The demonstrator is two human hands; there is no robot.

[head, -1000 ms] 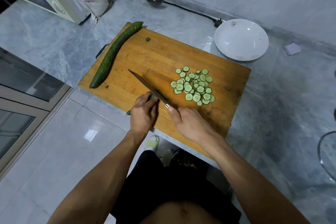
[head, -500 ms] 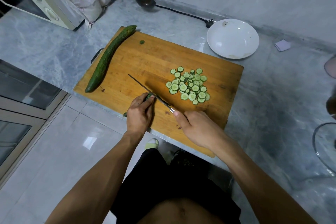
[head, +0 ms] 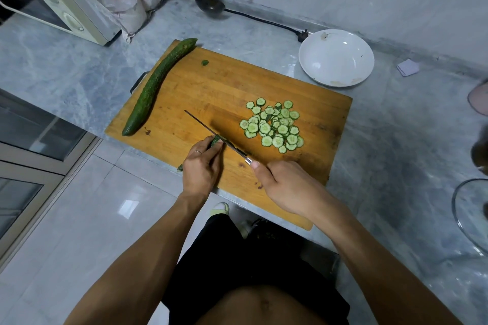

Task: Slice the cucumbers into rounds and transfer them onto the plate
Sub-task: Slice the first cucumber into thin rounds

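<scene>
On the wooden cutting board (head: 216, 87), my left hand (head: 202, 166) holds down the last piece of a cucumber (head: 216, 141), most of it hidden under my fingers. My right hand (head: 286, 187) grips the handle of a knife (head: 211, 131), whose blade rests against the cut end of that piece. A pile of several cucumber rounds (head: 273, 125) lies to the right of the blade. A whole cucumber (head: 155, 84) lies along the board's left edge. The white plate (head: 336, 57) stands bare beyond the board's far right corner.
The grey marble counter (head: 396, 126) carries a microwave (head: 55, 0) and bags at far left, a ladle (head: 208, 2) and a black power cord (head: 264, 21) at the back. A glass rim (head: 460, 219) shows at the right edge. A small cucumber scrap (head: 205, 62) lies on the board.
The view has shifted a little. My left hand still holds the cucumber piece and the knife stays at its cut end, the blade lower on the board.
</scene>
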